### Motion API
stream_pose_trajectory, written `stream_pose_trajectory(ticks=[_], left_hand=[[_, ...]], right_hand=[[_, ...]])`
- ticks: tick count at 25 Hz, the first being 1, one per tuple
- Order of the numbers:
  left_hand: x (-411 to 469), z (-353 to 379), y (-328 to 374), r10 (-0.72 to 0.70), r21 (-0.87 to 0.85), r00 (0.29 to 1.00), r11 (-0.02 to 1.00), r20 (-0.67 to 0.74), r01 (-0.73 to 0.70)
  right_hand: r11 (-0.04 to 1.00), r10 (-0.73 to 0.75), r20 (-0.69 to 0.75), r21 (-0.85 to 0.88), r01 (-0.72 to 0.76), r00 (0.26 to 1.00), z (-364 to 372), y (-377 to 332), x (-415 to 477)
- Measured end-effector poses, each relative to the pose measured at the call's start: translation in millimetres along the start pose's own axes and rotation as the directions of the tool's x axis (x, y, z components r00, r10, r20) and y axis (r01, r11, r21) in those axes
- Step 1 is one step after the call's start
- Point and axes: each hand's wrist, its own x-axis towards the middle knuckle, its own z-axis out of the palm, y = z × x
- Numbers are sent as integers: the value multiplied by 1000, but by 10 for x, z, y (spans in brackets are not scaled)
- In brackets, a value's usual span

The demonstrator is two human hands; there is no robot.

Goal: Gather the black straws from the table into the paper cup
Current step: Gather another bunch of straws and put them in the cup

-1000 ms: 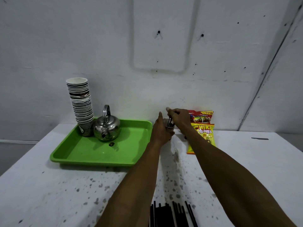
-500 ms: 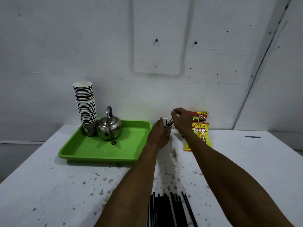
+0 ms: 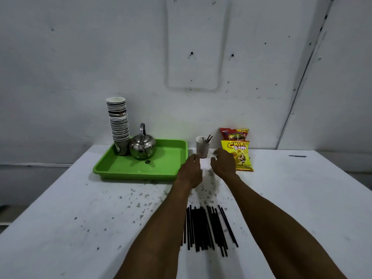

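A white paper cup [image 3: 203, 147] stands upright near the wall, with a few black straws [image 3: 208, 138] leaning out of its rim. A loose bundle of several black straws [image 3: 205, 228] lies flat on the table close to me, between my forearms. My left hand [image 3: 190, 171] hovers just in front and left of the cup, fingers apart, holding nothing. My right hand [image 3: 222, 164] is just right of the cup, fingers loosely spread and empty. Neither hand touches the cup.
A green tray [image 3: 161, 170] at the left holds a steel kettle [image 3: 143, 147] and a tall stack of paper cups [image 3: 118, 123]. Two snack bags [image 3: 239, 150] lean by the wall right of the cup. The white table [image 3: 80, 218] is speckled with dark spots.
Both hands let go of the cup and straws and drew back toward me. The cup now stands alone with the straws in it. The view tilted down, showing more of the straw bundle.
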Motion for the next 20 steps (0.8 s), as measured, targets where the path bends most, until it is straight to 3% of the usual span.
stream_pose_trajectory(ticks=[4, 10, 20], left_hand=[[-416, 39, 15, 35, -6, 998, 999, 45, -35], [-1039, 94, 162, 3, 53, 993, 999, 114, -9], [-1475, 380, 106, -54, 152, 997, 987, 47, 46]], right_hand=[[969, 169, 248, -221, -114, 954, -181, -25, -456], [945, 304, 394, -240, -223, 867, -519, -73, -1087], [945, 276, 420, -284, -164, 865, -598, -235, -1532]])
